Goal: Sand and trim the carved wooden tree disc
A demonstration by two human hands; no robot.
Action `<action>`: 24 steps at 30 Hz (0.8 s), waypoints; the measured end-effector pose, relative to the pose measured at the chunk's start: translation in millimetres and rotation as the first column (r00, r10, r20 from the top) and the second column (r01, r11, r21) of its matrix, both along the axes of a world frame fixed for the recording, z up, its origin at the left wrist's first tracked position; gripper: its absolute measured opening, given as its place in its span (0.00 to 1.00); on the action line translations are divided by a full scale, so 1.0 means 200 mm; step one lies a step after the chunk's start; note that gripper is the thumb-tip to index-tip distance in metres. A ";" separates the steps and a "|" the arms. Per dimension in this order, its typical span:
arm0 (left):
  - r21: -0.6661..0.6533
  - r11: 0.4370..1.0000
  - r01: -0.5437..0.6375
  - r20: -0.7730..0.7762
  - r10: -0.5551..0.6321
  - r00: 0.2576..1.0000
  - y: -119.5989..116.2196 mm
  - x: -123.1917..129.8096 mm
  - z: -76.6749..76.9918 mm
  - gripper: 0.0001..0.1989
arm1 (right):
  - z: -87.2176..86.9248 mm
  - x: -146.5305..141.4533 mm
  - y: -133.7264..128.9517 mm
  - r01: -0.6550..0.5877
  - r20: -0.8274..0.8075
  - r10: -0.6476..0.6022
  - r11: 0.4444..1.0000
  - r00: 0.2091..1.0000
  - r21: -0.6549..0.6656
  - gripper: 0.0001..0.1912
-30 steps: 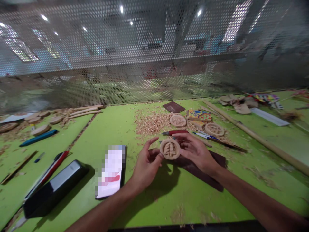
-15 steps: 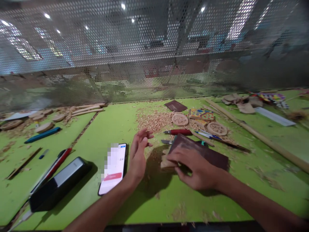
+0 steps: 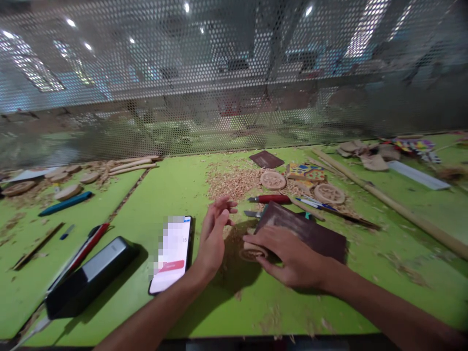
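Observation:
My right hand [image 3: 292, 256] grips a small round carved wooden piece [image 3: 253, 252] between thumb and fingers, near the left edge of a dark brown sheet of sandpaper [image 3: 323, 236]. Pale dust marks the sheet's surface. My fingers cover part of the wooden piece. To its left, my left hand [image 3: 214, 239] hovers over the green table with fingers loosely spread and holds nothing. A lit phone [image 3: 171, 258] lies just left of that hand. Beyond the sandpaper are a red-handled carving knife [image 3: 270, 199] and another blade [image 3: 253, 214].
Wood shavings [image 3: 234, 183] lie heaped in front of a perforated metal screen [image 3: 183, 97]. Two carved discs [image 3: 273, 180] and a patterned box [image 3: 306, 171] sit nearby. A long wooden stick [image 3: 395, 202] crosses the right side. A black device [image 3: 91, 278] stands at the left.
My right hand has turned the wooden piece, so its carved round face now shows more. My left hand has shifted slightly right.

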State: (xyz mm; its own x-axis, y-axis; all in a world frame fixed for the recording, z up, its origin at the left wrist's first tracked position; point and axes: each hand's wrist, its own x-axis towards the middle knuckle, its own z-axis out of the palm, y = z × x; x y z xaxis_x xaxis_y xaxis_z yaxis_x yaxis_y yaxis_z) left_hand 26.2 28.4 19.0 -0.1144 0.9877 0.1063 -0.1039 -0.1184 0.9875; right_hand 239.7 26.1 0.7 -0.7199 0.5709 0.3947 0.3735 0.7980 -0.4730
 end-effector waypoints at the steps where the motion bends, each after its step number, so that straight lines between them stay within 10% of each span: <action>1: -0.001 1.000 -0.001 0.002 0.001 1.000 0.00 0.00 0.00 0.18 | 0.00 0.00 0.00 -0.004 -0.029 0.004 1.000 1.000 0.005 0.26; 24: -0.023 0.996 0.090 -0.018 -0.090 0.996 -0.01 0.01 0.00 0.17 | 0.00 -0.01 -0.01 0.056 -0.130 -0.063 0.997 0.990 -0.059 0.18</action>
